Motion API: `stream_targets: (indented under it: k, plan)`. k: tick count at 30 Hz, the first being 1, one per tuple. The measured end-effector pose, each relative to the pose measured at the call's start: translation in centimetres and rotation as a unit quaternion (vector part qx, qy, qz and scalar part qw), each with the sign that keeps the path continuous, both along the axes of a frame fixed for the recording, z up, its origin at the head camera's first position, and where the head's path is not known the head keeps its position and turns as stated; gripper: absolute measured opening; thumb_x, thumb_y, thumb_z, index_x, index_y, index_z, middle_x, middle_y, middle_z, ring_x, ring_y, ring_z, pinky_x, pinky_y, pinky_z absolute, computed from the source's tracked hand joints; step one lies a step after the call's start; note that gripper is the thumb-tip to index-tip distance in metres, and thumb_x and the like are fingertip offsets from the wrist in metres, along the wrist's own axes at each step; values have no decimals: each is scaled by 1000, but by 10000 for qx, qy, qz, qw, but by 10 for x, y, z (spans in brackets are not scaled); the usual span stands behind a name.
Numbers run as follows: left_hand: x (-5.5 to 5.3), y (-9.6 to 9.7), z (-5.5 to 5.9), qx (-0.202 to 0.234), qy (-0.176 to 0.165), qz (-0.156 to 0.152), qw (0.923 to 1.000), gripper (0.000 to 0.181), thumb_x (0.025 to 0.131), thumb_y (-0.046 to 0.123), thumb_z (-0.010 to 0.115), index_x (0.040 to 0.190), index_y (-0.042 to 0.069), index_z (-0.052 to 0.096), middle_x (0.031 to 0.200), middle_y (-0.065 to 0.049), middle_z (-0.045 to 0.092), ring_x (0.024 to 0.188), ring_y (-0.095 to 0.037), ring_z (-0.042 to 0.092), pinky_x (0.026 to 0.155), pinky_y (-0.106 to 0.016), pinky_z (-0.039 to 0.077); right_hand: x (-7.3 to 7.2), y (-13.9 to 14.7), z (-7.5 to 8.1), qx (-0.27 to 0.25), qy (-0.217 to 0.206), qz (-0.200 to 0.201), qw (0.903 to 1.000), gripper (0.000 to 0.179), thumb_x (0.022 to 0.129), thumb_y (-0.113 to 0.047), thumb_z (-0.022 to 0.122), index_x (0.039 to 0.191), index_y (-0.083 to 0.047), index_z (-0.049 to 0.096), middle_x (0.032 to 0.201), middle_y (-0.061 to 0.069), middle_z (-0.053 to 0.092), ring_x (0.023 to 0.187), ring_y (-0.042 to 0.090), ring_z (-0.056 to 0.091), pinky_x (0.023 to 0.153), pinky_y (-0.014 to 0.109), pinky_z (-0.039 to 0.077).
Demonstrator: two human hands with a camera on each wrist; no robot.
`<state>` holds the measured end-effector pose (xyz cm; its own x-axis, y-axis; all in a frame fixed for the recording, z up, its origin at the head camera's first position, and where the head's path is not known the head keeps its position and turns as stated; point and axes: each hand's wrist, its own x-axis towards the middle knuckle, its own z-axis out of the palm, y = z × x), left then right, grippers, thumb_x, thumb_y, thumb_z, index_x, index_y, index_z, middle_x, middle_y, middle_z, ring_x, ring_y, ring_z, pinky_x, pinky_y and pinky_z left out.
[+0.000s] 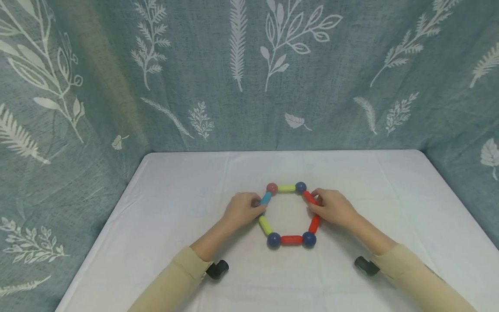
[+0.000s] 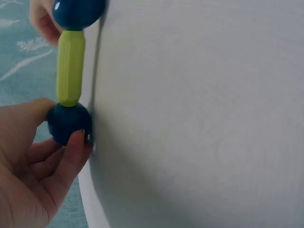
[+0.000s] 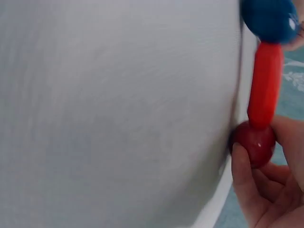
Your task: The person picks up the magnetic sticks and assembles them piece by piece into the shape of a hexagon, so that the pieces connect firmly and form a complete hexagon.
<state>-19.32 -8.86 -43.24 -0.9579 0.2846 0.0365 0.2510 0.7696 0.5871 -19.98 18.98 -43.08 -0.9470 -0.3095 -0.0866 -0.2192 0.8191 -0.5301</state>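
Observation:
A six-sided ring of coloured rods and balls lies on the white table. My left hand [image 1: 242,209] pinches the blue ball [image 2: 69,123] at the ring's left corner, between the light blue rod [image 1: 265,198] and a yellow-green rod [image 2: 70,69]. At the right corner my right hand [image 1: 331,207] pinches a red ball [image 3: 255,143], joined to a red rod [image 3: 265,85]. Along the far side, a red ball [image 1: 271,188] and a dark blue ball [image 1: 300,187] flank another yellow-green rod [image 1: 286,188]. Two dark blue balls with a red rod [image 1: 291,240] between them form the near side.
The table is covered with a white cloth [image 1: 175,182]. A teal curtain with white leaf prints [image 1: 249,108] hangs behind it and at both sides. Black devices [image 1: 217,269] sit at both wrists, by the beige sleeves [image 1: 171,277].

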Motion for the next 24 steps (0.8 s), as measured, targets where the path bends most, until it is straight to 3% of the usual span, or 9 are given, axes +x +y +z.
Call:
stream_targets:
  k: [4,9,15,17,24]
  plan:
    - [0,1,-3,196,-70,-20,9998,34,89,32,71,108,3,69,80,0,65,73,-13,56,66,-27,48,-2,5,-1,-141,198,-37,9997,37,89,-27,72,113,0,65,85,5,64,73,18,57,64,31,49]
    - [11,-7,-2,489,-442,-40,9978,56,84,34,76,128,3,61,106,-9,68,99,-23,63,84,-36,52,7,17,0,-338,-4,39,9994,46,86,-30,75,119,0,63,104,11,66,89,23,61,71,35,53]
    - [19,-16,-4,960,-379,-223,9944,39,86,22,74,121,5,66,114,-10,69,108,-26,64,92,-40,50,18,25,2,-852,-412,-63,9955,42,88,-22,72,122,1,63,108,15,67,80,18,66,63,29,54]
    - [17,-17,-6,1083,-300,-211,9934,36,88,20,73,120,5,67,113,-10,70,108,-25,65,92,-39,50,18,26,1,-1049,-482,-145,9932,41,88,-21,72,122,1,62,107,15,67,76,16,66,62,28,54]
    - [3,-15,-9,1194,-224,-157,9925,36,90,19,70,122,2,65,120,-14,66,111,-28,63,93,-38,49,11,27,-5,-1220,-442,-319,9910,43,90,-22,70,125,1,61,110,15,66,86,21,65,65,28,55]
